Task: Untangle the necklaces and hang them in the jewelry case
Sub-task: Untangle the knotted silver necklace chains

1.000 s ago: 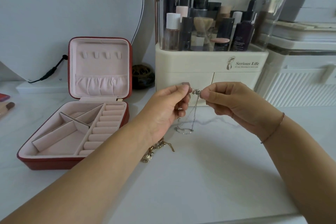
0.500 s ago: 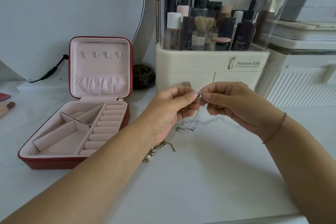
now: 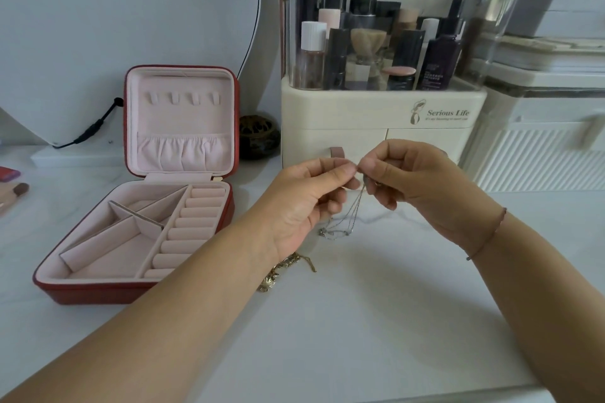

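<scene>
Two hands meet above the white tabletop (image 3: 360, 321). Our left hand (image 3: 307, 203) pinches the silver necklace (image 3: 352, 213) between thumb and forefinger; our right hand (image 3: 415, 186) pinches the same chain just beside it. The chain hangs in thin loops; we cannot tell whether its low end touches the surface. We note a gold necklace (image 3: 288, 268) lying partly under the left wrist. The red jewelry case (image 3: 137, 291) stands open at left, with four hooks (image 3: 183, 98) in its upright lid.
</scene>
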`<state>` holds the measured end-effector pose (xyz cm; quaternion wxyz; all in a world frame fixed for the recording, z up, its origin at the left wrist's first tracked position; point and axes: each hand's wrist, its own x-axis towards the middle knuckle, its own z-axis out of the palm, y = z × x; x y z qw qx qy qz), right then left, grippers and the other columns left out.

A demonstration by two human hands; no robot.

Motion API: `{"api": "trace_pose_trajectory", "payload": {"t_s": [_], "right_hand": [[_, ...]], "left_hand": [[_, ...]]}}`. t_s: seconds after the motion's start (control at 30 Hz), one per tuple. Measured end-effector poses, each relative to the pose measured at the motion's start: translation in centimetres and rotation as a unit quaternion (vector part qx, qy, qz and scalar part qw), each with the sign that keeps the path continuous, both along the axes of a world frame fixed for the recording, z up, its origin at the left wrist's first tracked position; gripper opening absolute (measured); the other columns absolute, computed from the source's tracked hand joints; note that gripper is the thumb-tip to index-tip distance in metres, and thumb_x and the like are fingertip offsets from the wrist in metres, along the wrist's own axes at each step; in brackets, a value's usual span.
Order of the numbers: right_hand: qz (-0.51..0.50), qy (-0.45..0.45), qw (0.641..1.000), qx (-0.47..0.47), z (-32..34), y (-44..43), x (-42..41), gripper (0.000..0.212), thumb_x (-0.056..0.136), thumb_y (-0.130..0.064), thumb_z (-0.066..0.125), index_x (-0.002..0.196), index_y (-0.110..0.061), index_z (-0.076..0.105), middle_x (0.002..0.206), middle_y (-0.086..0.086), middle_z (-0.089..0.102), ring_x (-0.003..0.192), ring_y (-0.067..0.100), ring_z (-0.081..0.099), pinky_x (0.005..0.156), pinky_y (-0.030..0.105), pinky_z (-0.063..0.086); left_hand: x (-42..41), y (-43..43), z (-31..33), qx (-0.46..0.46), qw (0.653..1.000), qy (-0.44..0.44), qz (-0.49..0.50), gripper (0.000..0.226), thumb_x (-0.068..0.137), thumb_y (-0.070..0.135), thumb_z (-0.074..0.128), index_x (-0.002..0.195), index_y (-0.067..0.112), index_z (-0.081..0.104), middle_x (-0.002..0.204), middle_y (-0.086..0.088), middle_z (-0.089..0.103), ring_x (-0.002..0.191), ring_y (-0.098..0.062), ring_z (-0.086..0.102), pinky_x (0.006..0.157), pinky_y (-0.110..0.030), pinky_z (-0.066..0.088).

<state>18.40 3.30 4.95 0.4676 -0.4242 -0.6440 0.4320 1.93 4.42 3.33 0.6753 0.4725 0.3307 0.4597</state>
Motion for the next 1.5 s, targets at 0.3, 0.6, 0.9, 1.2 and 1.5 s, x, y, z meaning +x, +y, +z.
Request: {"api": "trace_pose_trajectory", "payload": {"t_s": [0.3,0.6,0.9,1.2,1.5], "right_hand": [[-0.065,0.077,0.995,-0.012,0.0,0.4,0.6,0.024,0.079,-0.029,0.062,0.079,-0.006,0.062,0.053,0.001,0.049,0.046,0.010,0.036,0.045,0.016,0.030],[-0.054,0.065,0.996,-0.016,0.2,0.1,0.4,0.030,0.076,-0.033,0.063,0.085,-0.004,0.064,0.048,0.001,0.046,0.043,0.006,0.039,0.042,0.014,0.030],[-0.033,0.032,0.999,-0.026,0.4,-0.3,0.0,0.028,0.078,-0.033,0.061,0.083,-0.005,0.063,0.041,-0.001,0.037,0.038,0.008,0.029,0.040,0.015,0.022],[-0.030,0.045,0.998,-0.028,0.2,-0.2,0.2,0.027,0.077,-0.035,0.061,0.084,-0.008,0.065,0.046,0.003,0.039,0.040,0.009,0.029,0.040,0.016,0.020],[-0.042,0.061,0.997,-0.036,0.2,-0.1,0.3,0.027,0.077,-0.034,0.060,0.086,-0.009,0.065,0.046,0.002,0.039,0.037,0.005,0.033,0.038,0.013,0.025]], "left_hand": [[0.1,0.1,-0.3,0.008,0.998,0.049,0.039,0.004,0.086,0.008,0.063,0.085,0.012,0.062,0.063,0.002,0.052,0.042,-0.004,0.032,0.039,-0.014,0.021],[0.2,-0.5,-0.4,0.095,0.984,0.151,0.008,0.016,0.085,0.021,0.066,0.100,0.022,0.070,0.098,0.005,0.073,0.088,0.004,0.062,0.082,-0.015,0.041],[0.6,-0.6,-0.5,0.124,0.984,0.130,-0.017,0.010,0.085,0.022,0.065,0.094,0.017,0.069,0.082,0.010,0.071,0.083,0.003,0.064,0.082,-0.014,0.042],[0.5,-0.1,-0.7,0.103,0.991,0.086,0.013,0.006,0.089,0.016,0.061,0.088,0.017,0.067,0.074,0.008,0.068,0.076,-0.005,0.061,0.080,-0.021,0.045],[0.1,0.2,-0.4,0.117,0.988,0.077,0.066,0.012,0.089,0.008,0.060,0.087,0.018,0.065,0.069,0.009,0.069,0.069,-0.004,0.063,0.077,-0.022,0.047]]}}
